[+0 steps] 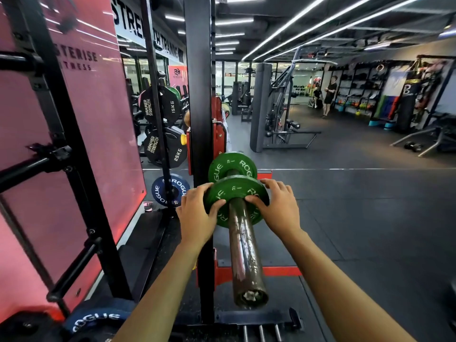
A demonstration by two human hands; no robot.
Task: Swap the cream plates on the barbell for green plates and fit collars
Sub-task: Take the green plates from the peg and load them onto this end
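Head: rack upright (199, 95) (black) beside plates (234, 193)

blue plate (170, 190) near left, floor | black plates (161, 127) left, on pegs | cable machine (276, 107) far centre | punch bag (408, 99) far right | person (329, 95) far

green plates (237, 193) with white lettering, brown barbell sleeve (244, 248), black rack upright (198, 95), pink wall panel (98, 119), blue plate (170, 190)

Both hands (237, 211) on green plate (234, 193)
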